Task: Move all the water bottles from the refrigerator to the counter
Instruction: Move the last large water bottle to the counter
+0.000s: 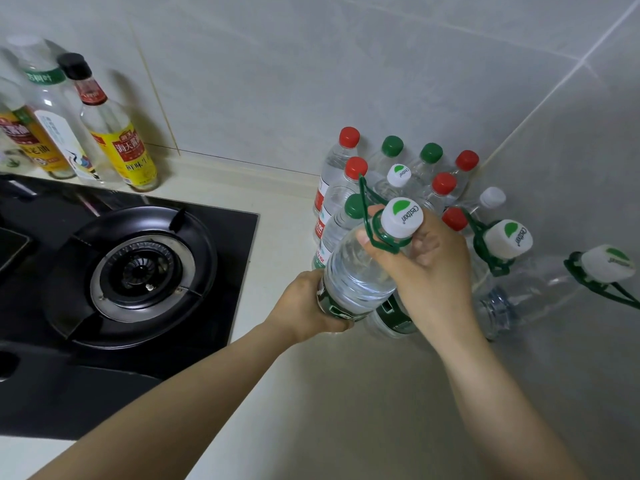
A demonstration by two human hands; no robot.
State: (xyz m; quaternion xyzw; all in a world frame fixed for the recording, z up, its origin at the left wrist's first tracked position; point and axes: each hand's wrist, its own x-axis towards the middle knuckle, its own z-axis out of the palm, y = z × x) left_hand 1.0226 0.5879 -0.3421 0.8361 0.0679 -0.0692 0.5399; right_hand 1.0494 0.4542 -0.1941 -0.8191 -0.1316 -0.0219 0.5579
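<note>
Both hands grip a large water bottle, left hand at its base, right hand at the neck, above the counter beside bottles clustered in the back corner. Setting down looks next: lower it upright.

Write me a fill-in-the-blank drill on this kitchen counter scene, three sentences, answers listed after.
1. Both hands hold one large water bottle; its cap is white and ____.
2. The left hand grips the bottle's ____ end, the right hand its neck.
3. The gas burner sits to the ____ of the cluster of bottles.

Answers: green; bottom; left
</note>
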